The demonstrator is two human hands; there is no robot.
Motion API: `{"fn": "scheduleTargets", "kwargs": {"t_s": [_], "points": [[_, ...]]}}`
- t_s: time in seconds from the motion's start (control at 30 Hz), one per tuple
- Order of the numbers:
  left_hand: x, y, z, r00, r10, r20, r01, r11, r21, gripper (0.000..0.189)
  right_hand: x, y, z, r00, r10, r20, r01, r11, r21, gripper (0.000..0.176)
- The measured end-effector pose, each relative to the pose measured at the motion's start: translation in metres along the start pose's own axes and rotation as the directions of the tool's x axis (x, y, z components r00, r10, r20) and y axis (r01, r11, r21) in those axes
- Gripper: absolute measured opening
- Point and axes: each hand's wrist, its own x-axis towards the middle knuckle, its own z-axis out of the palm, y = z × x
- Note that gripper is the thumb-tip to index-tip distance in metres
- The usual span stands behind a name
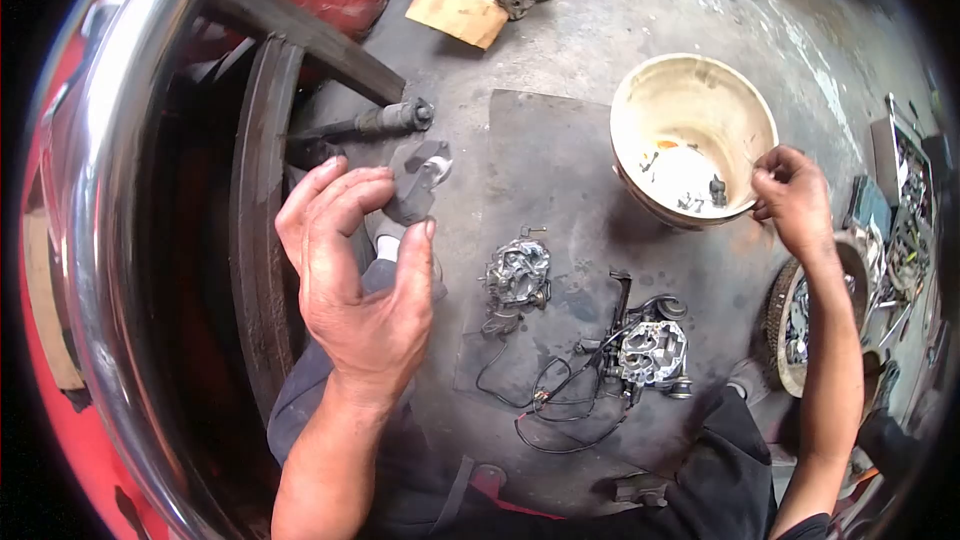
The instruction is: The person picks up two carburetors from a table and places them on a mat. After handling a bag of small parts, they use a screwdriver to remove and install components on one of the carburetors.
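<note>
My left hand (365,285) is raised at the left, its thumb and fingers closed on a small dark grey part (410,198) with a notched edge and a pale round spot. My right hand (795,202) pinches the rim of a cream-coloured bucket (642,100) at its right side. Several small dark parts (718,190) and an orange bit lie inside at the bottom. On the dark mat (540,150) below rest a metal carburetor body (518,275) and, to its right, a second carburetor body (652,352) with black cables (560,380) attached.
A chrome tube (130,120) and a dark metal frame (262,230) stand along the left. Yellow blocks (457,13) and metal parts lie at the back. At the right are a round container of parts (785,325) and a tray of tools (910,175).
</note>
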Motion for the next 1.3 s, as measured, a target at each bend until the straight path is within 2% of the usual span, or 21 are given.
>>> {"fn": "scheduleTargets", "kwargs": {"t_s": [0.13, 0.23, 0.37, 0.4, 0.43, 0.5, 0.57, 0.67, 0.77, 0.8, 0.9, 1.0, 1.1, 1.13, 1.17, 1.2, 1.23, 1.3], "points": [[-0.016, 0.004, 0.023, 0.988, -0.143, 0.063, 0.146, 0.988, -0.055, 0.036, -0.013, 0.056, 0.008, 0.995, 0.022, -0.093, -0.03, 0.996, -0.081, 0.011], [-0.025, 0.008, 0.027, 0.97, -0.125, 0.209, 0.128, 0.992, 0.001, 0.037, -0.011, 0.084, 0.001, 0.99, 0.096, -0.105, -0.101, 0.994, -0.039, 0.014], [-0.027, 0.012, 0.034, 0.953, -0.204, 0.225, 0.226, 0.971, -0.079, 0.037, -0.019, 0.092, -0.005, 0.985, 0.036, -0.168, -0.082, 0.958, -0.276, 0.022], [-0.026, 0.014, 0.034, 0.952, -0.202, 0.229, 0.226, 0.97, -0.084, 0.037, -0.024, 0.08, -0.01, 0.986, 0.072, -0.151, -0.114, 0.949, -0.295, 0.023], [-0.024, 0.017, 0.033, 0.952, -0.201, 0.231, 0.226, 0.97, -0.088, 0.037, -0.025, 0.084, -0.011, 0.973, -0.073, -0.217, -0.007, 0.937, -0.348, 0.023], [-0.021, 0.022, 0.035, 0.954, -0.21, 0.215, 0.238, 0.965, -0.112, 0.037, -0.029, 0.089, -0.008, 0.879, -0.356, -0.318, 0.181, 0.865, -0.469, 0.023], [-0.021, 0.026, 0.039, 0.955, -0.234, 0.182, 0.262, 0.953, -0.153, 0.037, -0.041, 0.075, -0.013, 0.922, -0.295, -0.252, 0.189, 0.908, -0.373, 0.02], [-0.02, 0.026, 0.041, 0.951, -0.244, 0.188, 0.276, 0.946, -0.172, 0.037, -0.058, 0.054, -0.008, 0.957, -0.223, -0.188, 0.2, 0.971, -0.134, 0.015], [-0.018, 0.03, 0.04, 0.926, -0.29, 0.24, 0.335, 0.926, -0.175, 0.037, -0.072, 0.043, 0.001, 0.992, -0.124, -0.025, 0.125, 0.991, 0.041, 0.015], [-0.017, 0.032, 0.039, 0.914, -0.308, 0.265, 0.359, 0.918, -0.171, 0.037, -0.076, 0.044, 0.007, 0.974, -0.221, -0.057, 0.223, 0.974, 0.031, 0.015], [-0.014, 0.038, 0.04, 0.879, -0.382, 0.284, 0.448, 0.866, -0.221, 0.037, -0.083, 0.04, 0.014, 0.983, -0.184, 0.009, 0.184, 0.982, 0.042, 0.016], [-0.015, 0.033, 0.04, 0.876, -0.395, 0.276, 0.458, 0.861, -0.221, 0.037, -0.084, 0.04, 0.013, 0.989, -0.137, 0.047, 0.136, 0.99, 0.023, 0.017], [-0.017, 0.031, 0.044, 0.813, -0.505, 0.289, 0.578, 0.761, -0.294, 0.038, -0.084, 0.047, 0.015, 0.989, -0.139, 0.049, 0.137, 0.99, 0.042, 0.018], [-0.015, 0.034, 0.044, 0.765, -0.551, 0.333, 0.64, 0.707, -0.302, 0.04, -0.084, 0.052, 0.015, 0.988, -0.15, 0.037, 0.149, 0.988, 0.047, 0.018], [-0.013, 0.041, 0.043, 0.716, -0.587, 0.377, 0.695, 0.647, -0.313, 0.041, -0.084, 0.055, 0.014, 0.991, -0.113, 0.072, 0.105, 0.989, 0.102, 0.019], [-0.012, 0.046, 0.043, 0.666, -0.614, 0.423, 0.744, 0.584, -0.325, 0.042, -0.084, 0.06, 0.016, 0.989, -0.065, 0.131, 0.033, 0.972, 0.232, 0.019], [-0.016, 0.05, 0.044, 0.668, -0.594, 0.447, 0.741, 0.589, -0.324, 0.043, -0.085, 0.064, 0.018, 0.981, -0.029, 0.193, -0.043, 0.934, 0.355, 0.019], [-0.027, 0.07, 0.049, 0.67, -0.55, 0.498, 0.73, 0.61, -0.308, 0.043, -0.099, 0.054, 0.023, 0.919, 0.036, 0.392, -0.317, 0.657, 0.684, 0.02]]}}
